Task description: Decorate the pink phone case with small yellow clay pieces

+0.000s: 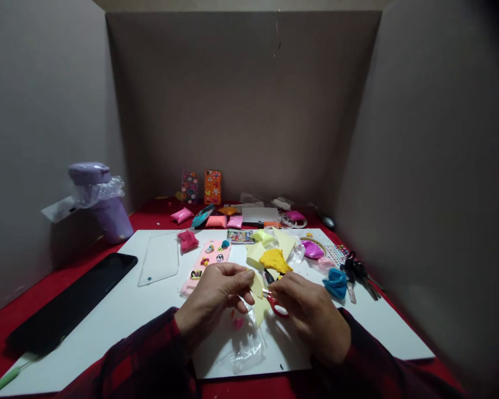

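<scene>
- No brand name or writing can be read anywhere; the small prints on the sticker sheets are too blurred to make out.
- The left hand (pixel 216 296) pinches a pale yellow sheet piece (pixel 258 299) between thumb and fingers, just above the white board (pixel 120 310) on the bench.
- The right hand (pixel 311 316) grips small scissors (pixel 274 296) with red loop handles; its fingers are curled through and around them, and the dark blades meet the edge of the sheet piece.
- A crumpled clear plastic wrapper (pixel 243 346) lies under both hands, glossy and wrinkled.
- A soft yellow clay lump (pixel 275 260) sits just beyond the hands on more pale yellow sheets.
- A pink phone case (pixel 205 266) with small raised decorations lies left of it, beside a flat clear case (pixel 160 257).
- A blue clay lump (pixel 336 282) and a magenta one lie to the right, near dark keys (pixel 360 274).
- A lavender bottle (pixel 102 202), partly wrapped in clear film, stands at the far left on the red cloth (pixel 33 293); a flat black slab (pixel 70 302) lies near it.
- Both sleeves are dark red plaid.
</scene>
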Motion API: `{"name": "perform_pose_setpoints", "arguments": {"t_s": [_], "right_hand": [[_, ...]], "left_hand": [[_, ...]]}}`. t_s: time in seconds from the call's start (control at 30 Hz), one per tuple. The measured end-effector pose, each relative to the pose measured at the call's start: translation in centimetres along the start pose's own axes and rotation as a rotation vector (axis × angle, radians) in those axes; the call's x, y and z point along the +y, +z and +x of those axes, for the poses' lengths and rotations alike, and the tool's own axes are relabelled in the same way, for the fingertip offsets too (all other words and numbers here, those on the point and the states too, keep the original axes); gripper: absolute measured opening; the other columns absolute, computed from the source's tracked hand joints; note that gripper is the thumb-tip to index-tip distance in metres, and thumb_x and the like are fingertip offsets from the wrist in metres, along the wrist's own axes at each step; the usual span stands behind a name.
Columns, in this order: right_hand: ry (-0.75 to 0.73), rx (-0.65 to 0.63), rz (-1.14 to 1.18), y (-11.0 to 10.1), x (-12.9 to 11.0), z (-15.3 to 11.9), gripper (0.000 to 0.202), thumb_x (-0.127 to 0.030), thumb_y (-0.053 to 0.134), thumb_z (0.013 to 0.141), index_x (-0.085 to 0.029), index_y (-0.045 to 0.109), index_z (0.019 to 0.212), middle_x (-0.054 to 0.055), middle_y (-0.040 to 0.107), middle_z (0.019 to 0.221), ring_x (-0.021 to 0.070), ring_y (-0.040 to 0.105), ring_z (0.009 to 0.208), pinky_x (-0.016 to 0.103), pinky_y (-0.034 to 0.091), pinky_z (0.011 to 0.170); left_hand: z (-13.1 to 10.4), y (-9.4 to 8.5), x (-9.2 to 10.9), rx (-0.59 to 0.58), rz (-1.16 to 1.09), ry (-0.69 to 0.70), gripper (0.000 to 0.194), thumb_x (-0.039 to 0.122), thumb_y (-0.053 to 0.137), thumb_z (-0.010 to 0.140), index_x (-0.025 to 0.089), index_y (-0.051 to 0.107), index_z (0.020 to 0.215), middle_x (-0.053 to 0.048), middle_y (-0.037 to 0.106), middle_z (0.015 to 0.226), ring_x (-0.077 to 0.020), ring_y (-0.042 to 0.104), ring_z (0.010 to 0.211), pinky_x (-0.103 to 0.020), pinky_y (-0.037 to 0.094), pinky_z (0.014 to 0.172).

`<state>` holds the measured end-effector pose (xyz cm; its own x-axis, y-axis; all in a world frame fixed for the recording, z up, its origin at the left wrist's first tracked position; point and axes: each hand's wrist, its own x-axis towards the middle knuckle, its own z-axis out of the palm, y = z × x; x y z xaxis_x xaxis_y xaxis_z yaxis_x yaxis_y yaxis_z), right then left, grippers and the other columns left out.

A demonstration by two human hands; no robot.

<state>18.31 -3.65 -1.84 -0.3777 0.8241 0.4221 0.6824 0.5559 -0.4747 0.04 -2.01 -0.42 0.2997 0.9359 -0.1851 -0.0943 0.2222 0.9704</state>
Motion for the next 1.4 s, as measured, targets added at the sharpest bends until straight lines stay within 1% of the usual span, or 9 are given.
{"name": "perform_pose_setpoints", "arguments": {"t_s": [0.1, 0.23, 0.4, 0.53, 0.77, 0.9, 1.0, 1.23, 1.4], "right_hand": [[0.106, 0.072, 0.224, 0.0, -0.6, -0.1, 0.019, -0.023, 0.043, 0.087, -0.018, 0.058, 0.077, 0.001, 0.057, 0.066, 0.0130, 0.052, 0.059, 0.024, 0.038, 0.056], [0.235, -0.004, 0.449, 0.2, -0.9, -0.2, 0.020, -0.031, 0.044, 0.087, -0.018, 0.057, 0.080, -0.001, 0.056, 0.065, 0.0113, 0.049, 0.057, 0.022, 0.038, 0.053], [0.326, -0.070, 0.713, 0.4, -1.2, 0.1, 0.016, -0.029, 0.049, 0.083, -0.016, 0.056, 0.077, -0.002, 0.052, 0.063, 0.0083, 0.044, 0.050, 0.021, 0.036, 0.047], [0.376, -0.105, 0.831, 0.3, -1.4, 0.3, 0.016, -0.029, 0.053, 0.079, -0.014, 0.055, 0.075, -0.002, 0.051, 0.062, 0.0073, 0.042, 0.047, 0.021, 0.035, 0.045], [0.397, -0.141, 0.921, -0.1, -1.4, 0.6, 0.020, -0.032, 0.057, 0.074, -0.013, 0.055, 0.069, -0.002, 0.052, 0.060, 0.0064, 0.041, 0.045, 0.020, 0.035, 0.043], [0.417, -0.136, 0.925, 0.0, -1.3, 0.7, 0.020, -0.032, 0.058, 0.073, -0.013, 0.055, 0.068, -0.001, 0.054, 0.060, 0.0062, 0.041, 0.043, 0.021, 0.033, 0.043], [0.428, -0.055, 0.857, 0.2, -0.9, 0.5, 0.020, -0.033, 0.057, 0.075, -0.014, 0.055, 0.070, -0.002, 0.053, 0.057, 0.0076, 0.042, 0.045, 0.021, 0.034, 0.045], [0.369, 0.021, 0.628, 0.7, -0.6, -0.1, 0.018, -0.032, 0.053, 0.080, -0.015, 0.058, 0.073, -0.001, 0.054, 0.060, 0.0103, 0.046, 0.051, 0.022, 0.036, 0.047], [0.422, -0.002, 0.813, 0.5, -0.5, 0.2, 0.022, -0.035, 0.058, 0.076, -0.015, 0.056, 0.068, -0.002, 0.053, 0.052, 0.0089, 0.044, 0.045, 0.021, 0.035, 0.045]], "left_hand": [[0.0, 0.3, 0.0, 0.025, -0.006, -0.003, 0.028, 0.038, 0.064, 0.071, 0.010, 0.058, 0.073, -0.004, 0.060, 0.056, -0.0082, 0.050, 0.039, -0.019, 0.039, 0.039], [-0.1, 0.8, 0.2, 0.023, -0.054, 0.000, 0.026, 0.035, 0.066, 0.069, 0.010, 0.061, 0.073, -0.003, 0.058, 0.058, -0.0075, 0.050, 0.043, -0.018, 0.040, 0.041], [-0.3, 1.0, 0.1, -0.023, -0.117, 0.017, 0.023, 0.032, 0.068, 0.068, 0.012, 0.059, 0.064, 0.000, 0.054, 0.057, -0.0057, 0.048, 0.044, -0.016, 0.039, 0.041], [-0.3, 1.0, 0.0, -0.041, -0.150, 0.026, 0.024, 0.032, 0.068, 0.068, 0.012, 0.059, 0.063, 0.000, 0.054, 0.057, -0.0052, 0.047, 0.045, -0.016, 0.037, 0.041], [-0.5, 1.3, 0.2, -0.063, -0.193, -0.033, 0.023, 0.029, 0.069, 0.068, 0.011, 0.057, 0.060, 0.000, 0.053, 0.056, -0.0050, 0.047, 0.045, -0.015, 0.035, 0.040], [-0.4, 1.0, -0.1, -0.051, -0.182, 0.017, 0.023, 0.030, 0.070, 0.067, 0.010, 0.060, 0.071, -0.001, 0.054, 0.058, -0.0077, 0.051, 0.051, -0.017, 0.040, 0.045], [-0.3, 0.9, -0.3, 0.008, -0.152, 0.057, 0.026, 0.032, 0.070, 0.066, 0.011, 0.061, 0.078, -0.003, 0.058, 0.065, -0.0094, 0.053, 0.054, -0.019, 0.043, 0.047], [-0.6, 1.3, -0.2, 0.012, -0.071, 0.100, 0.022, 0.030, 0.070, 0.065, 0.011, 0.059, 0.068, -0.003, 0.058, 0.060, -0.0103, 0.054, 0.049, -0.020, 0.042, 0.042], [-0.7, 1.4, 0.0, 0.004, -0.072, 0.125, 0.023, 0.031, 0.071, 0.063, 0.012, 0.058, 0.066, 0.002, 0.052, 0.050, -0.0072, 0.046, 0.041, -0.021, 0.041, 0.041]]}}
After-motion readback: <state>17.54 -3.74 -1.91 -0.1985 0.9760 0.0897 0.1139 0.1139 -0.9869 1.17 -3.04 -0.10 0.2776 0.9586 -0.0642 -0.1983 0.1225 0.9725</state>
